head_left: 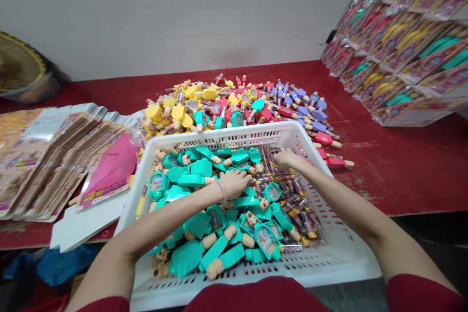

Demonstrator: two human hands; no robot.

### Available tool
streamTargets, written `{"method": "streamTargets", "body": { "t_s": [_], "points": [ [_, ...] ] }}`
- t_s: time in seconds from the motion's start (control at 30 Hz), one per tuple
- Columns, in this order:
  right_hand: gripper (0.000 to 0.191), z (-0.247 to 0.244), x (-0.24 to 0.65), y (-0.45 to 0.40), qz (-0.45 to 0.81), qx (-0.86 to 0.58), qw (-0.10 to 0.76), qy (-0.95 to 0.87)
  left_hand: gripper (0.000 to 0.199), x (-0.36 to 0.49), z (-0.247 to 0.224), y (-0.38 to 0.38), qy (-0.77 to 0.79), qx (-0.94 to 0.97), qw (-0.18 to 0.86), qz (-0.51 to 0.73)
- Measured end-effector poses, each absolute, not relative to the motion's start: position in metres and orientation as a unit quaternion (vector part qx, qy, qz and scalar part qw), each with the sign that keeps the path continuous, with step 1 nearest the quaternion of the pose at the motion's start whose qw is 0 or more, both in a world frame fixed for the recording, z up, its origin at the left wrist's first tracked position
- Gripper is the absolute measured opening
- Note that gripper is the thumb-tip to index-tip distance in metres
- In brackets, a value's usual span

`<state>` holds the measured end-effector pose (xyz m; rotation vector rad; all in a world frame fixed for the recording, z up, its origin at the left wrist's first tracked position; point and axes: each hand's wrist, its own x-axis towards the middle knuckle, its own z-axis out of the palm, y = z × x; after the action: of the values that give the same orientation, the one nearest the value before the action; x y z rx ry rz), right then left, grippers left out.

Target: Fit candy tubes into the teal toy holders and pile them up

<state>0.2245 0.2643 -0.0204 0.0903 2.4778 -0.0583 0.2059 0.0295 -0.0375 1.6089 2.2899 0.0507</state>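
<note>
Both hands down in white basket (336,275). With left hand (236,184), touching teal toys (186,256) piled left and centre; can't tell whether fingers apart or clamped. With right hand (287,159), down by small clear tubes (307,224) at basket's right side; same, can't tell grip. Behind basket, on red desk (365,165): heaped yellow toys (178,113), purple toys (319,115).
</note>
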Motion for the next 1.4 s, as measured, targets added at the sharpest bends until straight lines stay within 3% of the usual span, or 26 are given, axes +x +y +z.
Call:
{"method": "streamTargets", "body": {
  "t_s": [0.17,0.27,0.33,0.63,0.77,0.83,1.03,1.1,1.27,1.4],
  "points": [
    [0.033,0.023,0.262,0.244,-0.164,-0.078,0.227,0.957,0.036,0.212,0.017,-0.010,0.857,0.460,0.178,0.149],
    [0.035,0.037,0.288,0.221,-0.286,-0.175,0.114,0.935,0.042,0.218,0.051,-0.036,0.809,0.290,0.317,0.401],
    [0.031,0.040,0.298,0.207,-0.288,-0.212,0.053,0.932,0.048,0.224,0.064,-0.050,0.760,0.237,0.382,0.469],
    [0.022,0.026,0.306,0.183,-0.143,-0.325,-0.142,0.924,0.053,0.254,0.051,-0.071,0.821,0.282,0.313,0.384],
    [0.021,0.022,0.311,0.178,-0.128,-0.330,-0.185,0.917,0.050,0.264,0.046,-0.072,0.848,0.331,0.203,0.361],
    [0.021,0.018,0.314,0.175,-0.124,-0.340,-0.205,0.909,0.049,0.265,0.046,-0.071,0.846,0.333,0.198,0.367],
    [0.023,0.016,0.321,0.174,-0.073,-0.376,-0.205,0.901,0.071,0.252,0.047,-0.069,0.741,0.121,0.470,0.463],
    [0.025,0.017,0.323,0.175,-0.063,-0.388,-0.203,0.897,0.069,0.248,0.047,-0.068,0.671,0.070,0.538,0.505],
    [0.026,0.014,0.325,0.173,-0.044,-0.397,-0.192,0.896,0.064,0.249,0.045,-0.063,0.639,0.008,0.561,0.526],
    [0.021,0.007,0.323,0.170,-0.073,-0.404,-0.181,0.894,0.054,0.252,0.041,-0.064,0.676,0.074,0.540,0.496]
  ]
}}
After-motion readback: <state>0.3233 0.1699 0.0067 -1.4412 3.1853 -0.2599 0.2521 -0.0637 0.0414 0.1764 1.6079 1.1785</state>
